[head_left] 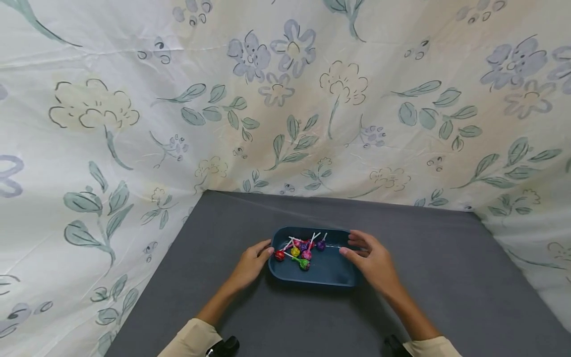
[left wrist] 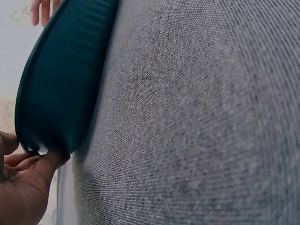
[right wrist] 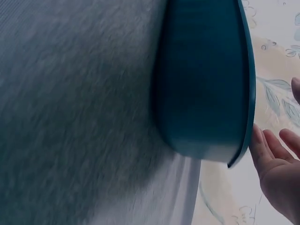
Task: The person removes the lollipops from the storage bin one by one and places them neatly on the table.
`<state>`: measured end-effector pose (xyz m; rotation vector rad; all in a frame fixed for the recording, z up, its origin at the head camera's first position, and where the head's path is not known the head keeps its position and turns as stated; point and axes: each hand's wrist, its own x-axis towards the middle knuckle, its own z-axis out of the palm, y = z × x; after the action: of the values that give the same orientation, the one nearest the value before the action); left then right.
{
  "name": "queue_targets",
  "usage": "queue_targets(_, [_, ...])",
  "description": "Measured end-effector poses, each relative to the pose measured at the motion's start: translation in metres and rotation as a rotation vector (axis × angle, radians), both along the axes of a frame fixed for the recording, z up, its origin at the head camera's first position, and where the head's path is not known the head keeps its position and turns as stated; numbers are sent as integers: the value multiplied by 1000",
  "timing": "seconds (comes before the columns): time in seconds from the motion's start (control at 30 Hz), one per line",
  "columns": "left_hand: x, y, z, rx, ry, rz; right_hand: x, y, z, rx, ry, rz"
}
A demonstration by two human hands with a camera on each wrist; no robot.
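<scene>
A dark blue tray [head_left: 332, 265] with rounded corners lies between both hands over the grey cloth. Several wrapped lollipops sit in its left half, among them a red one [head_left: 279, 255], a yellow one [head_left: 295, 252], a green one [head_left: 305, 265] and a purple one [head_left: 321, 245]. At the tray's left end, my left hand [head_left: 250, 265] grips the edge, its fingers bent against the end wall in the left wrist view. My right hand [head_left: 376, 260] is at the right end with fingers loosely spread; in the right wrist view fingertips [right wrist: 257, 136] touch the rim.
Grey cloth [head_left: 241, 213] covers the table top. Behind it and along both sides hangs a white curtain [head_left: 285, 148] with flower and leaf prints. Dark wrist-worn devices [head_left: 225, 346] sit at the sleeve cuffs.
</scene>
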<state>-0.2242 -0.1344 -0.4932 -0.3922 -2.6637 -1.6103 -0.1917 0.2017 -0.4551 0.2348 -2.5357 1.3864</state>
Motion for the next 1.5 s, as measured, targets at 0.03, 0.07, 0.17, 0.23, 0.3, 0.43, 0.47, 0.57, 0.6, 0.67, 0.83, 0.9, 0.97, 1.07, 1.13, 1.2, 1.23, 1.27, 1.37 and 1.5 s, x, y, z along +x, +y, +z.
queue_targets(0.03, [0,0,1,0,2,-3,-1,-2,1,-10,-8,3])
queue_targets(0.07, [-1,0,1,4,-2,-2,-2,-4,1,-19,-19,7])
queue_targets(0.17, [-1,0,3,15,-20,-1,-6,-11,3,-33,-58,7])
queue_targets(0.23, [-1,0,3,17,-21,-2,-8,-15,4,-36,-80,2])
queue_targets(0.3, [-1,0,3,18,-30,2,-11,-19,4,-39,-99,-2])
queue_targets(0.43, [-2,0,4,8,-33,2,-15,-26,5,-57,-130,-14])
queue_targets(0.47, [-2,0,4,7,-37,3,-17,-27,6,-62,-138,-17])
queue_targets(0.57, [-2,0,4,4,-42,7,-21,-31,5,-66,-162,-32])
queue_targets(0.6, [-2,0,4,6,-44,8,-22,-32,5,-62,-169,-36])
queue_targets(0.67, [-2,-1,5,12,-48,10,-24,-34,4,-51,-182,-41])
queue_targets(0.83, [-2,-1,6,16,-47,9,-27,-38,2,-27,-207,-55])
queue_targets(0.9, [-2,-1,6,17,-44,1,-28,-40,1,-19,-216,-63])
queue_targets(0.97, [-2,-1,6,19,-43,-5,-29,-41,1,-11,-225,-68])
queue_targets(1.07, [-3,-2,7,25,-42,-9,-32,-42,0,-9,-247,-73])
queue_targets(1.13, [-3,-2,6,29,-38,-7,-34,-42,0,-8,-258,-76])
queue_targets(1.2, [-4,-2,6,30,-37,-6,-36,-42,0,4,-264,-81])
queue_targets(1.23, [-4,-2,6,30,-36,-5,-38,-43,-1,12,-266,-83])
queue_targets(1.27, [-4,-2,6,31,-38,-4,-39,-43,-1,21,-268,-84])
queue_targets(1.37, [-5,-2,6,28,-49,-4,-43,-45,-3,42,-283,-83])
queue_targets(1.5, [-5,-1,5,20,-59,3,-47,-47,-5,50,-315,-64])
